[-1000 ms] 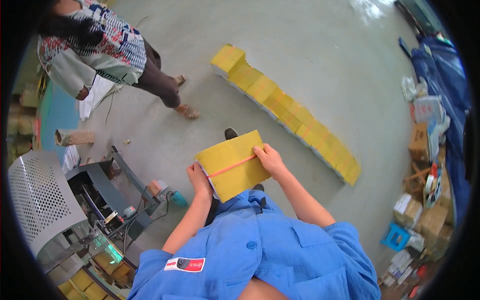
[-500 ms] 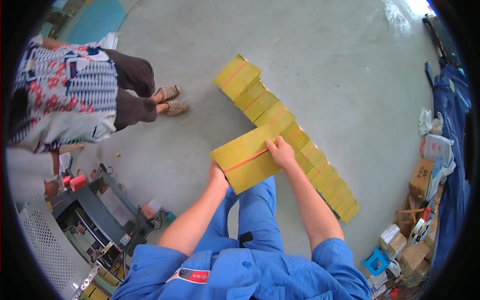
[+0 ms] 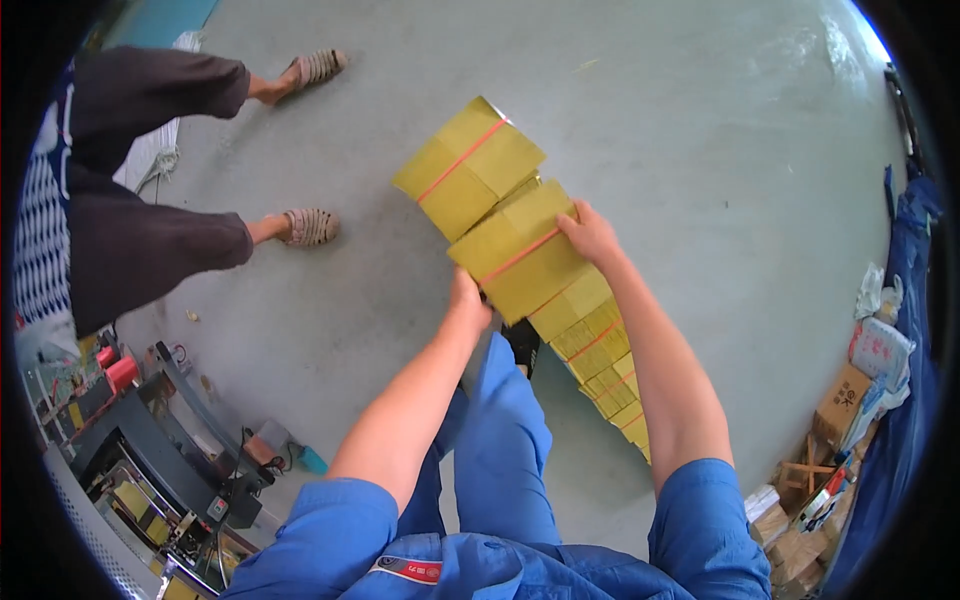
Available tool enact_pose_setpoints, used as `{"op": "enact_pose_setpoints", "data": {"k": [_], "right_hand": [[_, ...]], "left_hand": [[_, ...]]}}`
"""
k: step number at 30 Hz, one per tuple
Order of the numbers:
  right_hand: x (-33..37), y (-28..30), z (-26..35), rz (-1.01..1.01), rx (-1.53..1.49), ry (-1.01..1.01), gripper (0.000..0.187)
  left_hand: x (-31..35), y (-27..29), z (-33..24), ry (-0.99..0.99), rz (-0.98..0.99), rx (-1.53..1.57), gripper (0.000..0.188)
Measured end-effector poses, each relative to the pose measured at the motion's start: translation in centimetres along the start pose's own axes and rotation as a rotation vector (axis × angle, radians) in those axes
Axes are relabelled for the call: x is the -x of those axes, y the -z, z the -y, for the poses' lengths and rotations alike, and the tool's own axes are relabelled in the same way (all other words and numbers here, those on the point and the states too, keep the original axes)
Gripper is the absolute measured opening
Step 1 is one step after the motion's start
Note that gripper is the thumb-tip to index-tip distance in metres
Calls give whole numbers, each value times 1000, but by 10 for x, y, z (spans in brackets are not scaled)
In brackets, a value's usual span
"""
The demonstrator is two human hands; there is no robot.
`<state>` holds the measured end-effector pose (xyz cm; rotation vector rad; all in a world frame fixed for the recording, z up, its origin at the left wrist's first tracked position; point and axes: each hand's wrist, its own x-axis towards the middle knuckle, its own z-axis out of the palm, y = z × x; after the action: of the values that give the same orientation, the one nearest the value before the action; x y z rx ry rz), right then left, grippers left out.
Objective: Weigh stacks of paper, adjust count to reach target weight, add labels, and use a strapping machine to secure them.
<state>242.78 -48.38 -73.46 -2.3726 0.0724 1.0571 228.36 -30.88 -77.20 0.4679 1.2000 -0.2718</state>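
Floor, smooth and grey [image 3: 720, 110], spreads under everything. A blue sheet [image 3: 922, 260] hangs along the right side, and a dark grey machine [image 3: 160, 455] stands near on the left. Farther off on the left, another person shows by brown trousers [image 3: 165, 85] and woven shoes. A row of yellow bundles [image 3: 600, 345] runs from far to near, bending rightward, its far end lying slightly askew; a cardboard box [image 3: 842, 400] sits at the right.

The held bundle [image 3: 535, 215] is over the far part of the row; whether it touches cannot be told. Left hand [image 3: 468, 298] and right hand [image 3: 590, 235] are both partly closed on it, one at each end, the right thumb on top; most fingers are hidden underneath.

It looks like stacked paper or card: probably fairly heavy, stiff as a block, with edges that could bend or sheets that could slide. Gripping both ends, where the red band [image 3: 520, 256] wraps round, seems best.
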Motion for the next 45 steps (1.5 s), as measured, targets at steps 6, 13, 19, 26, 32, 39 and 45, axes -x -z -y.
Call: {"op": "enact_pose_setpoints", "data": {"k": [6, 13, 19, 26, 32, 39, 45], "right_hand": [[-40, -27, -23, -135, 0, 147, 62], [57, -41, -29, -552, -276, 171, 51], [337, -171, -162, -99, -307, -424, 52], [577, -175, -234, 41, -104, -835, 48], [532, -125, -153, -109, -415, -504, 47], [491, -74, -9, 200, -451, 56, 40], [495, -89, -52, 335, -236, -20, 38]], "left_hand": [[-13, -2, 3, 30, -26, -12, 65], [22, 72, -2, -49, -222, -252, 81], [168, 421, -110, -193, -554, -567, 58], [178, 265, -122, -214, -194, -606, 56], [263, 210, -160, -325, -20, -614, 55], [432, 370, -120, -495, -205, -318, 53], [600, 531, 13, -604, -474, 35, 51]]}}
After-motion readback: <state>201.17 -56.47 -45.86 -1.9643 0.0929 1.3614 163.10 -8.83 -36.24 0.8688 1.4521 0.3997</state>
